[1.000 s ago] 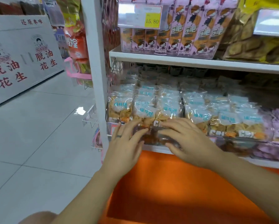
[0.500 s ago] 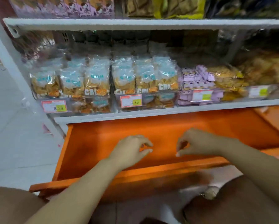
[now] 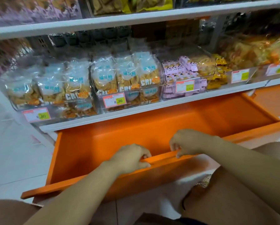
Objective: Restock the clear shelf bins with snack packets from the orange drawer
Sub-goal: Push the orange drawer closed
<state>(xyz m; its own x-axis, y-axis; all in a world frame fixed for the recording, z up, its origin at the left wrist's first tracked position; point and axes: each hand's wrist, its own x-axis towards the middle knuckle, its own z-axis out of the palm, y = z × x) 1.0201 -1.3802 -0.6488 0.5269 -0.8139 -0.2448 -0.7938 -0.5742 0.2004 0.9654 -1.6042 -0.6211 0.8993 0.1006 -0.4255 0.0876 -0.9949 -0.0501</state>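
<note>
Hands shifted — a second ago pressing packets (image 3: 104, 78) into the bins (image 3: 56, 111), now left hand (image 3: 129, 157) and right hand (image 3: 186, 143) both grip the 6 o'clock lip of the drawer (image 3: 119, 135). No packets visible inside it; bins at 12 o'clock look full — probably closing next.
</note>
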